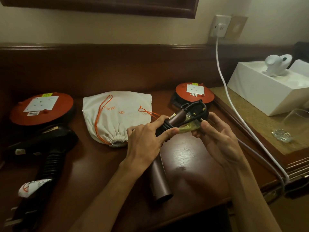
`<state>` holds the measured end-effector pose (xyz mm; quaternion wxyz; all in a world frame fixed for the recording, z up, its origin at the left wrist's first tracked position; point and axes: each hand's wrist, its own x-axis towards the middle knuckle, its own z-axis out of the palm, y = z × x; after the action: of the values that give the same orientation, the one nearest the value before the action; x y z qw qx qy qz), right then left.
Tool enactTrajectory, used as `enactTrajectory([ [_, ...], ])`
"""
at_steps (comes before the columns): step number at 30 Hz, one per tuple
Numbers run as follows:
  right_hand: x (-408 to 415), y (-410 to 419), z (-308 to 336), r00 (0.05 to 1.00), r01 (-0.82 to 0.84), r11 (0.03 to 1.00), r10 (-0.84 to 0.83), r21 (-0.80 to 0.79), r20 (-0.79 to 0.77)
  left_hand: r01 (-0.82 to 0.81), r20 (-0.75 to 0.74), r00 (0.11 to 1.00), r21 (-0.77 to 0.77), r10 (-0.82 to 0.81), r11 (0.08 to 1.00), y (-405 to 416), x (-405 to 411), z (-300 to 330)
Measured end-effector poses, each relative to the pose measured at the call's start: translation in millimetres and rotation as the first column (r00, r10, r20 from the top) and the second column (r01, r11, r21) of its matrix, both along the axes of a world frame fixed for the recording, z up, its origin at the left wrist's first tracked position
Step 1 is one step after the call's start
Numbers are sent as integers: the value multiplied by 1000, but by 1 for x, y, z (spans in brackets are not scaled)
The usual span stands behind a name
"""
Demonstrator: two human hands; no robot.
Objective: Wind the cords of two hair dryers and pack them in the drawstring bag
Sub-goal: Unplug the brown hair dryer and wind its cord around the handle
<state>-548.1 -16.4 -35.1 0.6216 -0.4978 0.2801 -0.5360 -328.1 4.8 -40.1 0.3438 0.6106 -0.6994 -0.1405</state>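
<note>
A brown hair dryer (160, 180) is held above the table's middle, its barrel pointing toward me. Its black cord (194, 113) is coiled around the handle, with the plug on top. My left hand (147, 138) grips the wound handle. My right hand (217, 136) pinches a yellowish elastic band (189, 128) stretched off the coil. A black hair dryer (48, 148) lies at the left, its cord wound and a white tag on it. The cream drawstring bag (117, 118) with orange strings lies flat behind my hands, its mouth gathered.
Two orange cord reels (40, 109) (194, 92) sit at the back left and back right. A white cable (234, 111) runs from a wall socket down the right. A white box (260, 91) and glass ashtray (282, 134) stand on the right side table.
</note>
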Motion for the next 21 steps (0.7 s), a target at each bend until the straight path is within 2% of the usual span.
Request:
enactTrajectory([
  [2, -5, -3, 3, 999, -44, 999, 44, -14, 1, 70, -55, 996, 30, -68, 997, -1, 1, 0],
  [4, -7, -5, 5, 996, -90, 995, 90, -30, 5, 161, -173, 974, 60, -148, 985, -4, 2, -4],
  [7, -11, -7, 8, 996, -87, 996, 87, -27, -17, 207, -253, 949, 39, -190, 978, -7, -2, -10],
  [10, -19, -6, 12, 965, -37, 993, 7, -108, -261, 221, -266, 940, 0, -212, 975, -9, -5, -17],
  [12, -27, -6, 13, 859, -10, 975, -104, -220, -502, 226, -243, 945, 3, -219, 974, -10, -5, -20],
  [14, -31, -8, 13, 744, -15, 949, -201, -316, -637, 252, -265, 934, 11, -240, 968, -11, -3, -17],
  [17, -31, -10, 13, 684, -20, 920, -274, -392, -676, 296, -264, 923, 25, -279, 955, -15, 1, -10],
  [21, -27, -14, 18, 737, 19, 924, -271, -382, -619, 317, -269, 917, 37, -296, 948, -16, 2, -7],
])
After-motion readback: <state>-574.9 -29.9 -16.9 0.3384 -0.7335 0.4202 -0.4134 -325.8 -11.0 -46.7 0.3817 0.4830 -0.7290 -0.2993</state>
